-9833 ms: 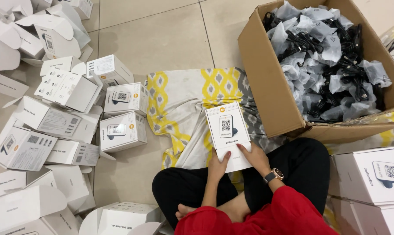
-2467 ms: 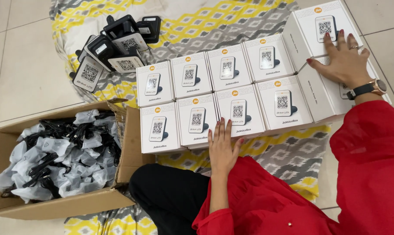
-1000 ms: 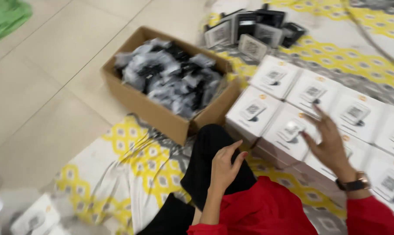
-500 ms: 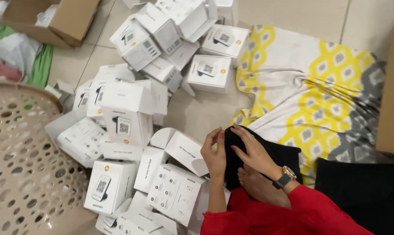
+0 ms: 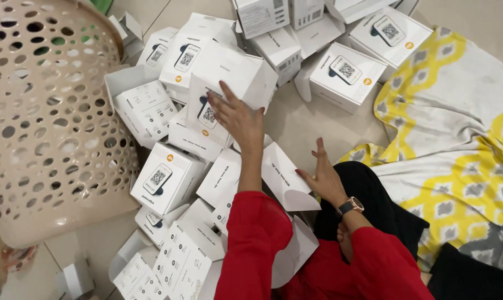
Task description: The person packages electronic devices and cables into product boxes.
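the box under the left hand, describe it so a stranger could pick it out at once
Start at the beige basket and go right into the heap of white boxes. The box leans upright beneath the left hand. Unlike its neighbours, fingers cover its top edge, above a dark device picture.

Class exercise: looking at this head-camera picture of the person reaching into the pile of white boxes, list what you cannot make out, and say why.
- Head view: left hand lies on a white box; its palm side is hidden, so any grip is unclear.
- Boxes under the red sleeve are covered.
- Inside of the perforated basket cannot be seen; it is cut off by the frame edge.
- Right hand touches a flap; contact unclear.
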